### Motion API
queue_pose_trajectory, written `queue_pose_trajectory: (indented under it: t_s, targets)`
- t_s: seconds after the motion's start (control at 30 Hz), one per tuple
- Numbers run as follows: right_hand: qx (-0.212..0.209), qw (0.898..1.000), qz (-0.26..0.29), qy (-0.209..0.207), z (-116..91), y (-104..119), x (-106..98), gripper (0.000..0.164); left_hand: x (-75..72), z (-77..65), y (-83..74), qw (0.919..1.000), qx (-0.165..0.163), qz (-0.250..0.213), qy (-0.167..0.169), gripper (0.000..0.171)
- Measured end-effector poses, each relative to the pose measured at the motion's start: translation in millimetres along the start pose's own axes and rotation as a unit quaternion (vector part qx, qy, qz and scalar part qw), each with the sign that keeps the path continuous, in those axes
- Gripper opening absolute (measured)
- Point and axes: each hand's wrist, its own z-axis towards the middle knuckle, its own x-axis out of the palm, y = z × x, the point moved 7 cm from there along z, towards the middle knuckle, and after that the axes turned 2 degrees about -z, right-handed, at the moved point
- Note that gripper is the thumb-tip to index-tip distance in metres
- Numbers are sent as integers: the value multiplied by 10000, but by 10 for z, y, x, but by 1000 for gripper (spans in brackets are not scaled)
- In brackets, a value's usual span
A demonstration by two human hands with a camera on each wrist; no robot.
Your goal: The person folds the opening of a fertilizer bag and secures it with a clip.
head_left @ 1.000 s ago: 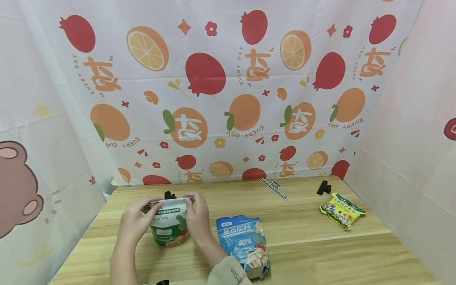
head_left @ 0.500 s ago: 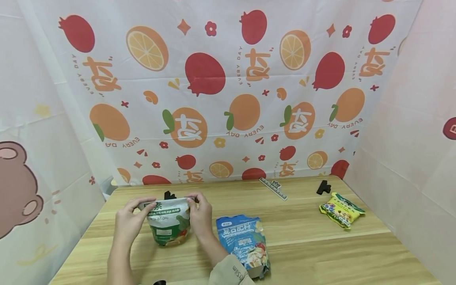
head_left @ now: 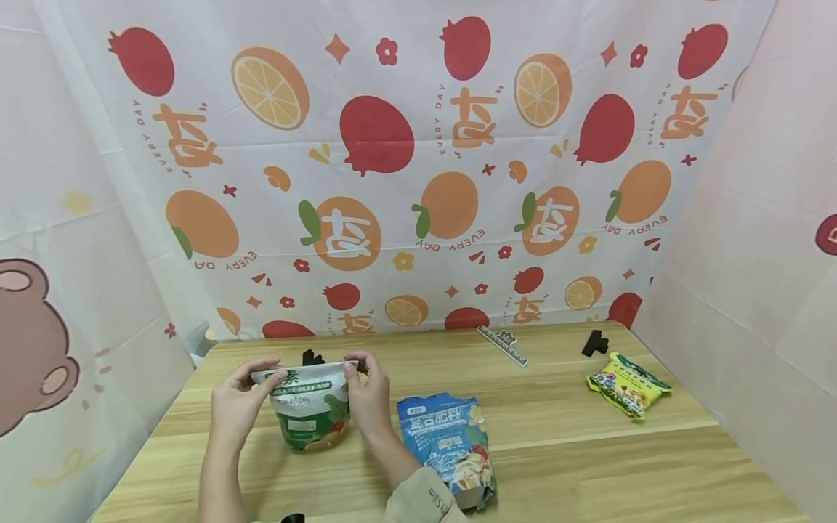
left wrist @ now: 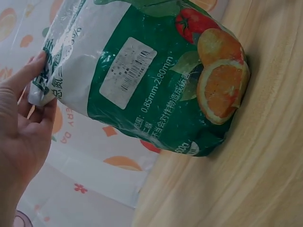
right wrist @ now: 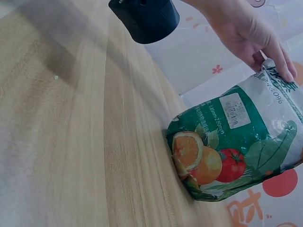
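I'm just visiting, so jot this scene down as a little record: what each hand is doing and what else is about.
Left hand: pinches the green-and-white bag at its top left corner
Right hand: pinches the top right corner
Bag's stance: upright on the wooden table
Right of it: blue bag
Behind it: black clip
Far edge: ruler
Far right: yellow packet, another clip behind it

wd tbl (head_left: 588,465) | grn bag (head_left: 307,425) | blu bag (head_left: 446,444) | ylw pkt (head_left: 628,386) | ruler (head_left: 502,346) | L blk clip (head_left: 312,357) | R blk clip (head_left: 594,343)
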Motion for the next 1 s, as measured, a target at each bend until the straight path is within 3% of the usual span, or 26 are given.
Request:
queue_pose_trajectory:
  t_s: [0.1,0.17,0.3,0.5,0.6,0.67,0.77,0.87,0.93,0.97,1.0]
  targets:
    - [77,10000,6,28,-16,20,-1,10,-43,23,219,9975,-233,-628,-222,38]
    - [100,9999,-35,30,-22,19,1,10,-66,17,288,9906,-426,-1242,-386,39]
    - [232,9997,-71,7,-25,-24,-1,11,-80,-4,318,9805,-555,-1821,-499,37]
    - [254,9996,50,-70,1,-176,21,12,-108,-6,351,9681,-699,-2296,-727,39]
    - [215,9996,109,-176,21,-225,25,10,-115,-9,307,9611,-522,-2572,-855,36]
    - [222,9993,121,-265,40,-291,31,8,-100,-39,154,9547,-332,-2827,-871,32]
    - [204,9990,75,-383,68,-447,48,7,-28,-158,-343,9489,-11,-3049,-819,21]
    - [178,9989,5,-426,68,-449,32,8,56,-279,-805,9375,-97,-3352,-926,14]
    - [201,9991,41,-384,61,-445,30,9,91,-327,-962,9389,-363,-3265,-1025,13]
    - [216,9991,52,-352,57,-446,30,9,99,-342,-998,9446,-528,-3064,-1051,13]
    - [242,9992,83,-314,54,-442,30,10,103,-349,-1034,9555,-648,-2683,-1037,11]
